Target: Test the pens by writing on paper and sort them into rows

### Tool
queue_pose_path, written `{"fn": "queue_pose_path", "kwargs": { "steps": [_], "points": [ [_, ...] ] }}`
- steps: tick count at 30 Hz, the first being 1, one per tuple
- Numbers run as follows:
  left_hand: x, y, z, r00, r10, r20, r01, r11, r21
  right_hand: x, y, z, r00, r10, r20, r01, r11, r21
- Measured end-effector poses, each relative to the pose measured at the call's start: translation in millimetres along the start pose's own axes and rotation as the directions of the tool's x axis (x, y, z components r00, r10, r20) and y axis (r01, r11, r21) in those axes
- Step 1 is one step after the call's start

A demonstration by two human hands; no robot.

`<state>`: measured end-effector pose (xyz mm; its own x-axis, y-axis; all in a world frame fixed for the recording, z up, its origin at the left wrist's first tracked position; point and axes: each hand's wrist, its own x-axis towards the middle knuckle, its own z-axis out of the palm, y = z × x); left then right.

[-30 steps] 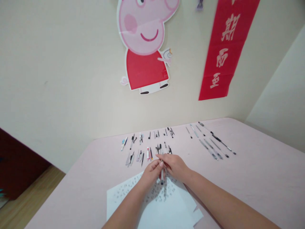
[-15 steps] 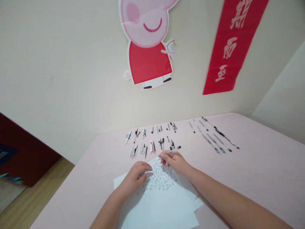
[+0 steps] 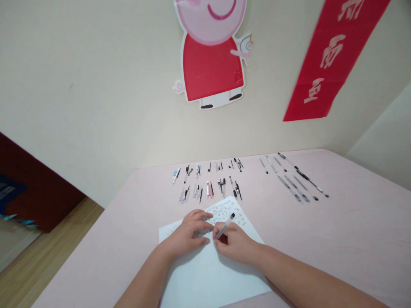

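Observation:
My right hand [image 3: 236, 243] grips a clear-barrelled pen [image 3: 225, 226] with a dark end, its tip side low against the white paper [image 3: 212, 278]. The point of the pen is hidden by my fingers. Beside it, my left hand [image 3: 192, 231] lies on the sheet with fingers spread, close to my right fingertips. Rows of small dark handwriting [image 3: 226, 209] cover the upper part of the sheet, and the lower part is blank.
Behind the paper, several dismantled pens [image 3: 221, 187] lie in two rows of small groups. More pens [image 3: 293, 188] are lined up on the right of the pink tabletop [image 3: 346, 239]. A wall [image 3: 128, 107] rises behind, with a cartoon pig cutout [image 3: 212, 68] and a red banner [image 3: 334, 60].
My right hand has come down and nearer on the paper, and the pen now stands more upright. My left hand has spread its fingers flatter. The camera view has shifted.

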<state>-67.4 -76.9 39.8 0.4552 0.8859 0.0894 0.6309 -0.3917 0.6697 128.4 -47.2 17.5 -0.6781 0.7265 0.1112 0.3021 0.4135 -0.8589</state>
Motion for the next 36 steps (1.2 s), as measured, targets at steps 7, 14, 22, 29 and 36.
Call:
{"fn": "queue_pose_path", "kwargs": {
  "steps": [7,14,22,29,36],
  "points": [
    [0.0,-2.4,0.2,1.000,-0.001,-0.008,0.001,1.000,-0.014,-2.4,2.5,2.5,0.997,-0.074,0.016,0.075,0.992,-0.098],
    [0.3,-1.6,-1.1,0.999,0.028,-0.032,-0.029,0.999,-0.023,-2.3,0.7,1.5,0.992,-0.121,0.032,0.125,0.973,-0.194],
    [0.7,-3.7,0.1,0.999,0.022,-0.027,-0.023,1.000,-0.007,-2.7,1.1,-0.7,0.991,-0.126,0.041,0.131,0.973,-0.188],
    [0.7,-3.5,0.0,1.000,0.016,-0.007,-0.015,1.000,0.020,-3.3,0.7,-0.7,0.992,-0.124,0.038,0.129,0.976,-0.177],
    [0.9,-5.6,0.9,1.000,0.018,-0.008,-0.018,0.999,0.027,-1.2,4.3,-2.4,0.994,-0.101,0.035,0.103,0.991,-0.088]
  ]
}}
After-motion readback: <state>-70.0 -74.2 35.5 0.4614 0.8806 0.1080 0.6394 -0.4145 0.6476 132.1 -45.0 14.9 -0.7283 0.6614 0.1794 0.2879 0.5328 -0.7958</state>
